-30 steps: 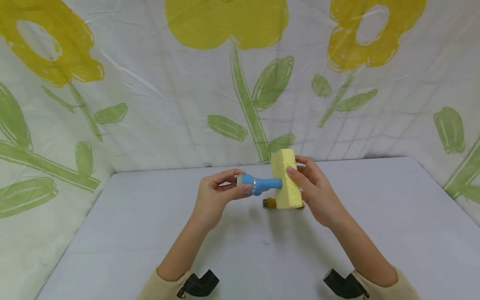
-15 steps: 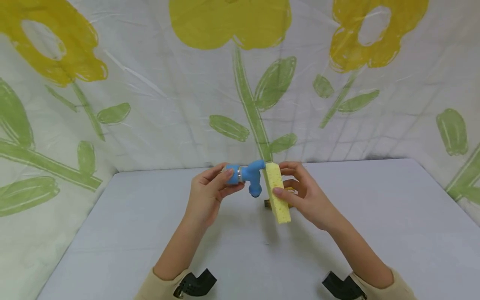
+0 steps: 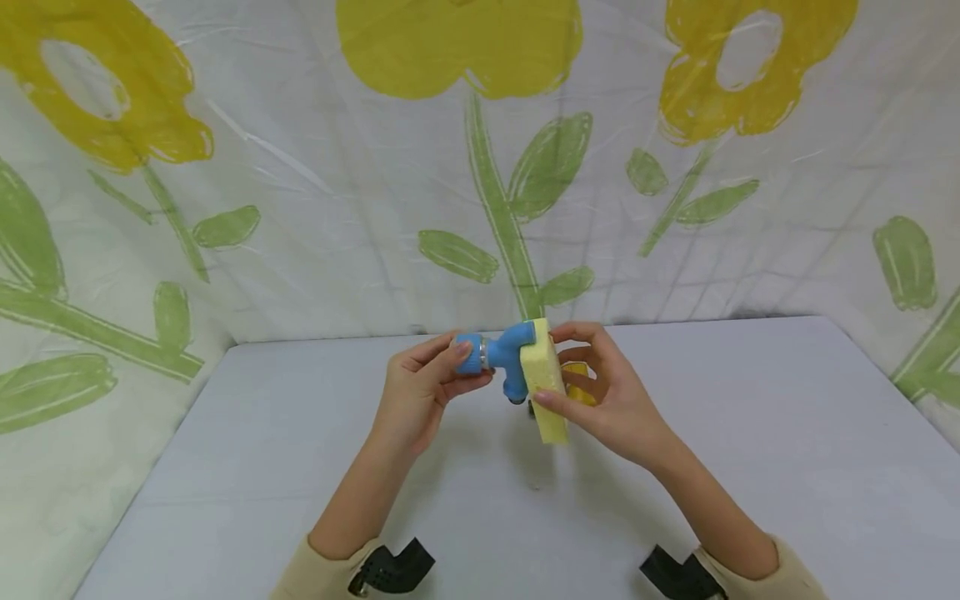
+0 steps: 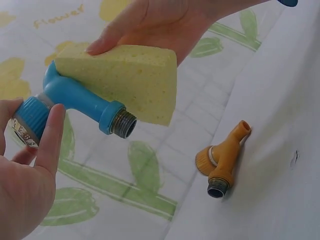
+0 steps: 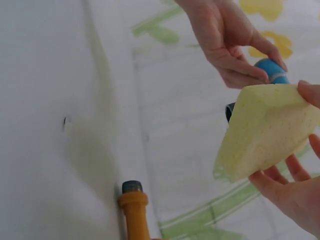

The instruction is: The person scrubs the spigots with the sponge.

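Note:
My left hand (image 3: 423,387) pinches a blue plastic tap (image 3: 508,350) by its ribbed round knob, held above the table. In the left wrist view its dark threaded end (image 4: 123,124) points to the lower right, and its body lies against the sponge (image 4: 131,82). My right hand (image 3: 618,404) holds this yellow block sponge (image 3: 542,375) upright by its edges, thumb on the near side. In the right wrist view the sponge (image 5: 267,130) hides most of the blue tap (image 5: 272,68).
An orange-yellow tap (image 4: 225,155) of similar shape rests on the white table (image 3: 300,450), behind the sponge in the head view. A white cloth backdrop with painted flowers (image 3: 457,46) rises behind the table's far edge.
The blue tap has turned, so its spout and threaded end now show side-on. The sponge has shifted left and tilted. In the last half second the sponge has come against the tap's spout.

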`<state>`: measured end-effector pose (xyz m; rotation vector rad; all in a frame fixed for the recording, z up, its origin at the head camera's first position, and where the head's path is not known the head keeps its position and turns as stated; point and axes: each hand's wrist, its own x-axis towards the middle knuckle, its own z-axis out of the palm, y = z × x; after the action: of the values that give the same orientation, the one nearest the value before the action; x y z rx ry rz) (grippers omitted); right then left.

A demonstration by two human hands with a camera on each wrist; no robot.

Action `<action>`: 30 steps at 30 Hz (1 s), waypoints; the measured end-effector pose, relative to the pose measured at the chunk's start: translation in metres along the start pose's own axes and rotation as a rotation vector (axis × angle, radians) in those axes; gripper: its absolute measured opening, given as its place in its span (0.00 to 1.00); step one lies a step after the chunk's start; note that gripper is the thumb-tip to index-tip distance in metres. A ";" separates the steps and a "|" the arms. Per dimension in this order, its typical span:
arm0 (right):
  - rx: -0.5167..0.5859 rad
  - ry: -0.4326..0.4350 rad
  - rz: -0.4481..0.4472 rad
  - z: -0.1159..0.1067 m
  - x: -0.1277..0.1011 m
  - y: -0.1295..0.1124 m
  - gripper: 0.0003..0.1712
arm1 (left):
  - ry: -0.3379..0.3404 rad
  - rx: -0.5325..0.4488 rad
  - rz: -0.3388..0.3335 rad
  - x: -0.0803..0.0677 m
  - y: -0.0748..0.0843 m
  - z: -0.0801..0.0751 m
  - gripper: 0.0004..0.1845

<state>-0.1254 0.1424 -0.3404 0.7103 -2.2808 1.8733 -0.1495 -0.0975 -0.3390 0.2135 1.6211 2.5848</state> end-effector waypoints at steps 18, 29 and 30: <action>0.000 0.004 -0.041 -0.003 -0.001 -0.002 0.38 | 0.012 0.021 0.000 -0.003 0.001 0.005 0.14; -0.022 0.022 -0.073 -0.004 -0.001 -0.003 0.38 | -0.025 0.032 0.002 -0.005 0.004 0.005 0.14; -0.015 0.022 -0.071 -0.005 -0.001 -0.002 0.38 | -0.031 0.036 0.003 -0.005 0.005 0.006 0.14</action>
<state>-0.1247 0.1469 -0.3374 0.7551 -2.2235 1.8215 -0.1434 -0.0953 -0.3329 0.2570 1.6587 2.5434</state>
